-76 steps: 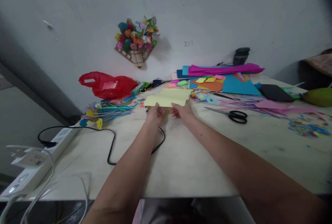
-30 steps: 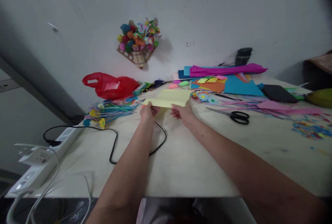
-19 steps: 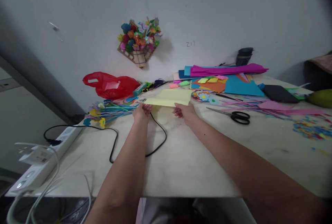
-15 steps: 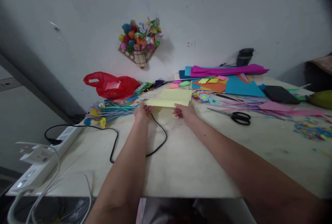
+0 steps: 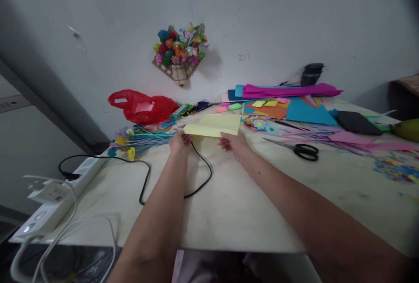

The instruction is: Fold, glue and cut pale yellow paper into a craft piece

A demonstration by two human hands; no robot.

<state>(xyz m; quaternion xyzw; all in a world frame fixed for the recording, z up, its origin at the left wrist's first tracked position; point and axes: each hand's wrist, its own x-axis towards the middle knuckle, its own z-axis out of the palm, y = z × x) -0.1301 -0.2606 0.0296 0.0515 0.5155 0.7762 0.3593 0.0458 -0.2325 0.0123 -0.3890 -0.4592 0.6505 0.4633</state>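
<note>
A pale yellow sheet [image 5: 214, 125] is held up between both hands over the middle of the table. My left hand [image 5: 181, 141] pinches its near left corner. My right hand [image 5: 233, 144] has thumb and fingers closed on its near edge, toward the right. The sheet looks slightly bent, with its underside partly showing below the near edge. Black-handled scissors [image 5: 305, 151] lie on the table to the right of my right hand.
The white table [image 5: 242, 213] bears a red plastic bag [image 5: 144, 107], paper flowers [image 5: 131, 153] and a black cable [image 5: 211, 171] at left. Coloured sheets [image 5: 310, 110], a dark flat object [image 5: 356, 122] and paper scraps [image 5: 396, 168] lie right. A power strip [image 5: 59, 204] runs along the left edge.
The view has shifted slightly, so most things appear a little further right. Both hands still hold the yellow sheet, which has tilted slightly.
</note>
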